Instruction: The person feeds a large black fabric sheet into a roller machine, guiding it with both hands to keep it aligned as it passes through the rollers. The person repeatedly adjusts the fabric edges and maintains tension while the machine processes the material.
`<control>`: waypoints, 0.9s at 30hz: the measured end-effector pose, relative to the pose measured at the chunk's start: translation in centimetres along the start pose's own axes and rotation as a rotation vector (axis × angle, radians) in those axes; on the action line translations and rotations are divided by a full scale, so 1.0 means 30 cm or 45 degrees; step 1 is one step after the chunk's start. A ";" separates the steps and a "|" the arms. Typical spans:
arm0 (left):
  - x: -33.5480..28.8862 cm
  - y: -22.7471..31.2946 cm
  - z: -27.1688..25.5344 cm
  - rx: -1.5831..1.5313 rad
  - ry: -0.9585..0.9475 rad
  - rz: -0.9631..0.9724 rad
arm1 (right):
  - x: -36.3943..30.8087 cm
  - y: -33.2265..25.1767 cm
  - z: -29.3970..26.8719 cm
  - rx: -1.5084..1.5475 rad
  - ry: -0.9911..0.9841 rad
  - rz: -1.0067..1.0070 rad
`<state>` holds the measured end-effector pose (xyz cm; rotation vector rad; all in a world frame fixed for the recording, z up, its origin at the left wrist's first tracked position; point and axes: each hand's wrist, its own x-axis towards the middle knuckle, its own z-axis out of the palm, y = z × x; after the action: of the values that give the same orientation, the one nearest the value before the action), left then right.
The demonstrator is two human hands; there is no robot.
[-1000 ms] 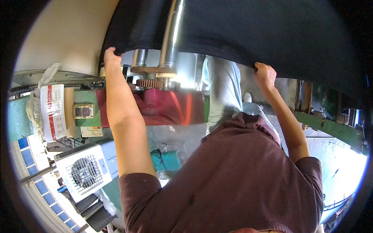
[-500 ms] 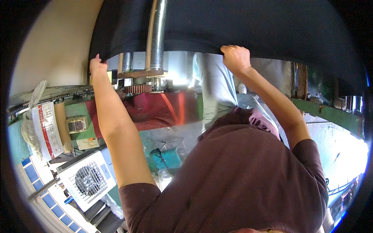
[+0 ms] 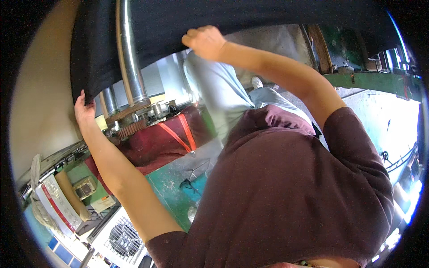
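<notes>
A wide sheet of black fabric (image 3: 165, 27) spans the top of the view, its near edge hanging in a curve. My right hand (image 3: 205, 43) is closed on that edge near the middle. At the fabric's left corner is my left hand (image 3: 85, 110), its fingers apart and pointing up; whether it still touches the cloth is hard to see. Between my hands a shiny metal roller (image 3: 129, 53) runs down in front of the fabric, with a shorter roller (image 3: 109, 102) beside it.
Below the rollers are a brown gear (image 3: 132, 129) and a dark red cloth (image 3: 152, 145) with orange straps. A white fan unit (image 3: 125, 239) stands at lower left, near a white box with a red stripe (image 3: 57, 203). A green machine beam (image 3: 371, 82) crosses at right.
My right hand has moved left with the fabric edge. My left hand has loosened, its fingers spreading from the corner. The view has turned, shifting the rollers left.
</notes>
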<state>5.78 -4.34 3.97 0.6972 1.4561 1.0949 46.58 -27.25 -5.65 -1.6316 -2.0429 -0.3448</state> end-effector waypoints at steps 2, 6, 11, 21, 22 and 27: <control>0.043 -0.001 -0.033 -0.067 0.103 -0.001 | -0.031 0.129 -0.017 -0.204 -0.014 0.001; 0.187 -0.012 -0.177 -0.283 0.337 0.024 | -0.171 0.429 -0.162 -0.508 -0.133 0.223; 0.097 -0.014 -0.043 0.073 0.036 0.016 | -0.362 0.636 -0.385 -0.553 -0.572 1.175; 0.293 -0.022 -0.151 -0.058 0.175 0.040 | -0.505 0.455 -0.262 -0.246 -0.242 0.912; 0.273 -0.025 -0.106 0.013 0.087 0.043 | -0.496 0.415 -0.276 -0.257 -0.222 0.871; 0.436 0.010 -0.354 -0.225 0.422 0.037 | -0.433 0.289 -0.227 -0.091 -0.288 0.783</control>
<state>-7.12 4.80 -1.88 0.4263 1.6045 1.3920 58.49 -39.26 -7.67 -2.3191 -1.5682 -0.0121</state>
